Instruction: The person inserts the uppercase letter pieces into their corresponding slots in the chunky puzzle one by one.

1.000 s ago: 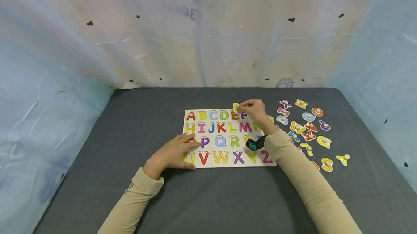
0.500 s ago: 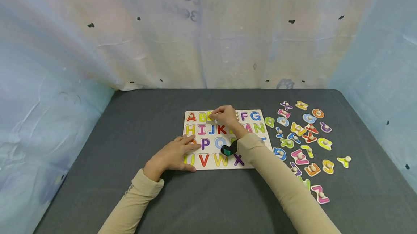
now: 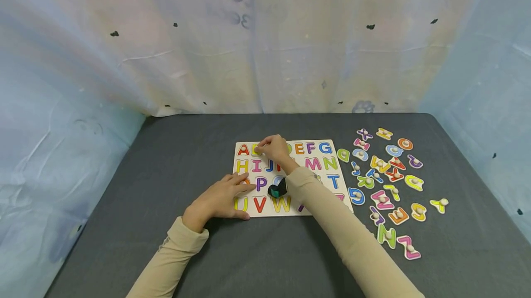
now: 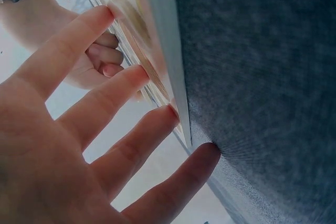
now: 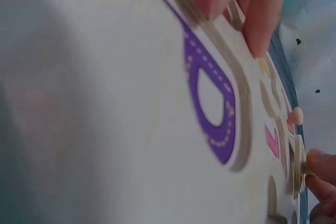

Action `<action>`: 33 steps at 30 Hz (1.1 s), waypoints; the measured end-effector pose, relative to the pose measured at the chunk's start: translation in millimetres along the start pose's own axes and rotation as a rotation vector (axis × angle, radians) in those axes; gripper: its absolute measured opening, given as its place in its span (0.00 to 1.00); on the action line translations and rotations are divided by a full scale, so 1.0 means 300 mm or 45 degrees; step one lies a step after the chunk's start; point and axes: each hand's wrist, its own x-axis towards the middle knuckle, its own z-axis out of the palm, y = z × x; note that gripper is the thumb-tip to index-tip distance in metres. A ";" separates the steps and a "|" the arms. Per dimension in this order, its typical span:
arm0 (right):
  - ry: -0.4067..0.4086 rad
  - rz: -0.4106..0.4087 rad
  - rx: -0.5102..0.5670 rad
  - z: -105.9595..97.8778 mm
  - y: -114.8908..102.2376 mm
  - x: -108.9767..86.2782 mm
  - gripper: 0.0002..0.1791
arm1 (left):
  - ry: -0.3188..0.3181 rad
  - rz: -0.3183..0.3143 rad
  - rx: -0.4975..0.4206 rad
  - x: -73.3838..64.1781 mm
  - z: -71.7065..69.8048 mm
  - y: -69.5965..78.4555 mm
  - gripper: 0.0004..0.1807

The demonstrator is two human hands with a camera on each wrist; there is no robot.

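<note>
A white wooden alphabet board [image 3: 325, 173] with coloured letter slots lies on the dark table. My left hand [image 3: 221, 196] rests on its left edge, fingers spread; in the left wrist view the fingertips [image 4: 165, 114] touch the board's edge, while the lowest finger reaches the cloth. Over the B slot in the top row, my right hand [image 3: 274, 148] pinches a yellow-green letter piece [image 3: 255, 150] by its knob. The hand largely covers it in the head view; edge-on, the piece [image 5: 297, 166] shows in the right wrist view. Beside it, the knobbed A piece [image 3: 243, 150] sits in its slot.
Several loose letter pieces with wooden knobs lie right of the board, among them a green N [image 3: 386, 236], a pink Z [image 3: 409, 247] and an orange E [image 3: 398, 216]. Pale curtains [image 3: 265, 58] hang behind the dark tabletop [image 3: 186, 150] and along both sides.
My right hand has carried the yellow-green piece leftward from above the E slot to the B slot. The left hand has stayed on the board's left edge.
</note>
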 end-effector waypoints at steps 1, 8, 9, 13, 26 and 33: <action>0.002 0.009 -0.007 0.001 -0.003 -0.001 0.12 | 0.001 0.001 -0.001 0.000 -0.001 0.000 0.42; 0.020 0.045 -0.028 0.003 -0.017 -0.007 0.12 | 0.002 -0.002 0.010 -0.002 -0.002 -0.003 0.42; 0.022 0.048 -0.030 0.003 -0.019 -0.008 0.12 | 0.003 0.000 0.010 -0.002 -0.002 -0.003 0.42; 0.017 0.066 -0.027 0.001 -0.024 -0.010 0.12 | 0.001 -0.002 0.003 -0.002 -0.002 -0.003 0.42; 0.004 0.107 0.121 -0.044 -0.003 -0.054 0.13 | -0.003 -0.001 -0.012 0.000 0.000 0.001 0.43; 0.065 0.167 0.328 -0.112 0.049 -0.085 0.13 | -0.003 -0.005 -0.015 -0.003 -0.004 0.001 0.43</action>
